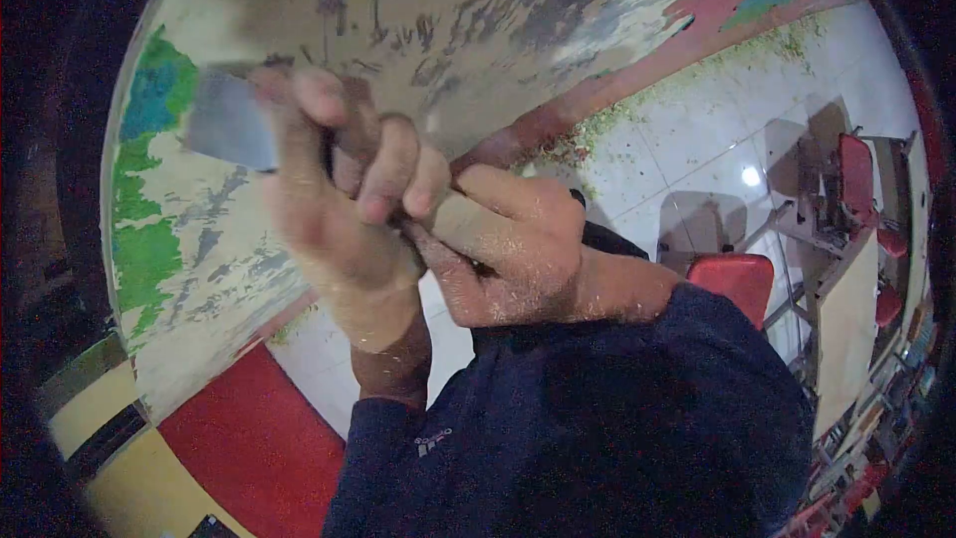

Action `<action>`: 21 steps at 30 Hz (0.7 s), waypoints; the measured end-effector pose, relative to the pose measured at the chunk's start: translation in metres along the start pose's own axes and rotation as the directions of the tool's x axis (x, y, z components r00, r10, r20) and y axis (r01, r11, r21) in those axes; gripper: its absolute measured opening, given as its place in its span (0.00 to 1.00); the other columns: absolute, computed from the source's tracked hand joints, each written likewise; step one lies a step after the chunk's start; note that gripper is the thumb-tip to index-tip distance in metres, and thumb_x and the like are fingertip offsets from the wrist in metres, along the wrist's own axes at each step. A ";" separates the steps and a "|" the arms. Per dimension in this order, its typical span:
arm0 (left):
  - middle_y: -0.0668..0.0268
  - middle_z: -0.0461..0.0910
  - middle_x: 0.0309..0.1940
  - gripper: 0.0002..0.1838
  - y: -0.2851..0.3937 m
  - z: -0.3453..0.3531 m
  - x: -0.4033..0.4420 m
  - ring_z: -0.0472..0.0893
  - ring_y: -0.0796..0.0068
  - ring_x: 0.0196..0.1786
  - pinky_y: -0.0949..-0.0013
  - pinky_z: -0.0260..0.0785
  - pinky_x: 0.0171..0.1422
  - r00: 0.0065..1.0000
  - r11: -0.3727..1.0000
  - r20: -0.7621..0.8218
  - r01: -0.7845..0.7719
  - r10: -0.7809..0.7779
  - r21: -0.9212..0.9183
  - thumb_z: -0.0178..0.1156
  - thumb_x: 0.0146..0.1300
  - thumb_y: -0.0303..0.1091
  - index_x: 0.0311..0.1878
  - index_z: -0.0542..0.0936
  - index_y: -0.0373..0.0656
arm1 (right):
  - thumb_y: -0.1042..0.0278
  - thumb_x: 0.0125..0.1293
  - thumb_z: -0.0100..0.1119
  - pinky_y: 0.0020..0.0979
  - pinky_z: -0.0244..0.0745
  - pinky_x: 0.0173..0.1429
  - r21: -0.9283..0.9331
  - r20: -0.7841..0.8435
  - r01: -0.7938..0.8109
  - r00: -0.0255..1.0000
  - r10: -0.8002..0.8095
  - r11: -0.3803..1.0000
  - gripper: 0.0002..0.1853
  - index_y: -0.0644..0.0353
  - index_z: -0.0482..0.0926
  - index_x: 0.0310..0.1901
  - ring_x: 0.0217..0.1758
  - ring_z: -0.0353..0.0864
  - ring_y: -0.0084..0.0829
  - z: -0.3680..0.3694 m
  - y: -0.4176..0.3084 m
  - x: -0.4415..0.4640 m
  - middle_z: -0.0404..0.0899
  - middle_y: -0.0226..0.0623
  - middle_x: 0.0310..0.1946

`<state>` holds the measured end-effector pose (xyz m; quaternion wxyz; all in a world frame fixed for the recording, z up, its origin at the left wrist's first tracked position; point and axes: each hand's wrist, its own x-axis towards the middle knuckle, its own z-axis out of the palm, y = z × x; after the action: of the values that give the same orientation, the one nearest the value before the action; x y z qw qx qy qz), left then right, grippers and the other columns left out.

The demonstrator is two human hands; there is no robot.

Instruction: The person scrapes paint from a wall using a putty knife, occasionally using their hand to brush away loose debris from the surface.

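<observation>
A scraper with a flat metal blade (231, 127) is held up against a wall (418, 70) with peeling, patchy paint. My left hand (334, 174) is closed around the scraper just behind the blade, fingers curled, and somewhat blurred by motion. Pressed up to it, my right hand (518, 244) is closed on the rear end of the scraper, which the fingers mostly hide. Pale flecks dot both hands and wrists. Green paint (144, 239) remains on the wall at the left, with scraped beige and grey areas around the blade.
Paint flakes (617, 125) lie along the wall's reddish base strip (558, 110) on the white tiled floor (687, 139). Red chairs (732, 284) and a pale tabletop (846, 329) stand at the right. A red surface (254, 438) lies at the lower left.
</observation>
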<state>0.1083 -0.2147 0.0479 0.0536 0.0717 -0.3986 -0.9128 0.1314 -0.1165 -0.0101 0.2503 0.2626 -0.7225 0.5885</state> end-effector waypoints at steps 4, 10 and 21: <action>0.76 0.55 0.14 0.18 -0.002 -0.005 -0.001 0.53 0.85 0.10 0.75 0.52 0.13 1.000 0.988 -0.013 -0.001 0.003 0.157 0.46 0.68 0.52 0.32 0.68 0.47 | 0.72 0.46 0.62 0.34 0.65 0.16 -0.035 0.006 0.004 1.000 -0.004 0.999 0.07 0.55 0.72 0.24 0.14 0.67 0.34 0.005 0.006 -0.012 0.63 0.32 0.15; 0.75 0.54 0.14 0.19 -0.011 0.001 -0.002 0.51 0.85 0.11 0.75 0.51 0.14 0.990 0.982 -0.138 -0.003 0.029 0.189 0.46 0.68 0.52 0.31 0.66 0.45 | 0.73 0.47 0.62 0.35 0.62 0.15 -0.003 -0.005 0.009 1.000 -0.009 1.000 0.06 0.55 0.73 0.25 0.13 0.67 0.34 0.003 0.013 -0.018 0.64 0.33 0.15; 0.65 0.69 0.24 0.21 -0.008 0.006 -0.019 0.74 0.65 0.27 0.60 0.70 0.36 0.990 0.948 0.026 -0.139 0.138 0.287 0.40 0.70 0.52 0.43 0.68 0.42 | 0.78 0.53 0.59 0.26 0.75 0.29 0.159 -0.019 -0.085 0.996 0.090 0.984 0.12 0.67 0.80 0.42 0.24 0.80 0.33 -0.021 0.001 -0.012 0.80 0.45 0.28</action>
<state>0.1255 -0.2022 0.0477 0.1053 0.0480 -0.5315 -0.8391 0.1408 -0.0945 -0.0147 0.2122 0.2418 -0.6810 0.6578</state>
